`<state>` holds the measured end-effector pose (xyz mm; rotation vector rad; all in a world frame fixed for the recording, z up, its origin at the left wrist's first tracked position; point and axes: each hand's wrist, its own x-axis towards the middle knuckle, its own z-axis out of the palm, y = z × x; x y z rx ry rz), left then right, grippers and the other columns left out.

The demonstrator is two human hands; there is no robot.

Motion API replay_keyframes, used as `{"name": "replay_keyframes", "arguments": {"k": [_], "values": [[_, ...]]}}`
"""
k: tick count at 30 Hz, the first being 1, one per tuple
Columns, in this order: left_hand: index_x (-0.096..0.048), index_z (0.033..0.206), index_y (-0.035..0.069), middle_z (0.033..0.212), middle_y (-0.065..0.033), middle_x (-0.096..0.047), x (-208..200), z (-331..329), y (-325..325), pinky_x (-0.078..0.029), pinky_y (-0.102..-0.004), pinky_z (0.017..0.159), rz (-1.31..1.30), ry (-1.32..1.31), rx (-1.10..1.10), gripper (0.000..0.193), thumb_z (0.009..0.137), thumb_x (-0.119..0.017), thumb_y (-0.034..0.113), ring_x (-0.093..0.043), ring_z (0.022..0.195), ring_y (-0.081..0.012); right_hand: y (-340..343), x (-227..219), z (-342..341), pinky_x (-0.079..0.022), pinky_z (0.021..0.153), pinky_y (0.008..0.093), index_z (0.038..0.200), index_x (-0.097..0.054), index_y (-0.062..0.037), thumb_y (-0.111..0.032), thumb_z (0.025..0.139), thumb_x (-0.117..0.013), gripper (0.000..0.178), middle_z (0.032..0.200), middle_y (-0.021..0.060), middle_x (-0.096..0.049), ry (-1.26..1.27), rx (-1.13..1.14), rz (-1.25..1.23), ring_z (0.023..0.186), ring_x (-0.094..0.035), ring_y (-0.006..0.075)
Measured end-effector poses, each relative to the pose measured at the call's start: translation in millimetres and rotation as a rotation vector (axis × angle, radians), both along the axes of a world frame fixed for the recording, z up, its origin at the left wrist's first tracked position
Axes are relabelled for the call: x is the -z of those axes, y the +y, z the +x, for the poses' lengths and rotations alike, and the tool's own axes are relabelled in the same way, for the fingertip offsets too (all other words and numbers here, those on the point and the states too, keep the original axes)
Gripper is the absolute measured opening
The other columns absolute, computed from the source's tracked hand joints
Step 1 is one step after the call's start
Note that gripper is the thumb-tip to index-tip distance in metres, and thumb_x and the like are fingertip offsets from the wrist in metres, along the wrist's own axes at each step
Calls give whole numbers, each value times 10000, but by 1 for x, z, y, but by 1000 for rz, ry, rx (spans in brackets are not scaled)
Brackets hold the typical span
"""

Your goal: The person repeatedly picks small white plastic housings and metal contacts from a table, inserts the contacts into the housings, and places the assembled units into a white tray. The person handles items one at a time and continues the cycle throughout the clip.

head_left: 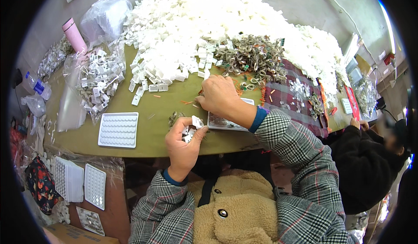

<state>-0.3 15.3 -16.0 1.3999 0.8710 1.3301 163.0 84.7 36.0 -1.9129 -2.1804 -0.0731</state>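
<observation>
My left hand (185, 146) is closed round several small white plastic casings (189, 133), with one casing standing up between thumb and forefinger. Further forward, my right hand (221, 96) reaches to the near edge of a heap of white casings (174, 48), knuckles up and fingers curled. What its fingertips hold, if anything, is hidden behind the hand. Under my right wrist lies a white tray (217, 127) with small parts in it, partly covered by the forearm. Beyond that hand sits a pile of coiled wire parts (254, 56) with green and orange bits.
An empty moulded tray (118, 130) lies at left on the green table (156, 144). Behind it are a bag of casings (99, 83), a pink flask (75, 35) and a water bottle (38, 86). Stacked trays (69, 178) stand lower left. A person in black (365, 165) works at right.
</observation>
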Motion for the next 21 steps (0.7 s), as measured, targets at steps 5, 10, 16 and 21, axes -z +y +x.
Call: {"name": "replay_keyframes", "arguments": {"k": [5, 10, 16, 21], "values": [[-620, 913, 20, 723, 36, -588, 2, -1, 0, -419, -215, 588, 11, 6, 5, 159, 843, -761, 39, -507, 656, -43, 6, -10, -5, -493, 702, 427, 822, -685, 42, -233, 812, -734, 279, 806, 193, -680, 144, -23, -91, 771, -661, 332], [-606, 1021, -10, 994, -103, -680, -13, -11, -6, -502, -232, 581, -156, -320, 104, 135, 916, -672, 43, -601, 680, -89, -36, -55, -3, -482, 636, 296, 881, -651, 65, -132, 889, -680, 199, 788, 67, -670, 960, -230, -192, 710, -632, 133], [-593, 1136, -40, 1117, -146, -676, -39, -29, -43, -539, -262, 519, -506, -673, 520, 294, 920, -692, 134, -659, 732, -147, -124, -33, -9, -486, 851, 261, 1018, -638, 22, -56, 901, -692, 150, 1018, 37, -595, 1136, -247, -59, 971, -574, 113], [-615, 1050, -22, 841, -79, -678, -47, -13, -76, -534, -229, 521, -456, -328, 480, 213, 902, -710, 97, -659, 649, -129, -182, 1, -4, -482, 829, 271, 1039, -649, 30, -64, 907, -672, 164, 1014, 45, -647, 1584, -179, -107, 927, -582, 105]]}}
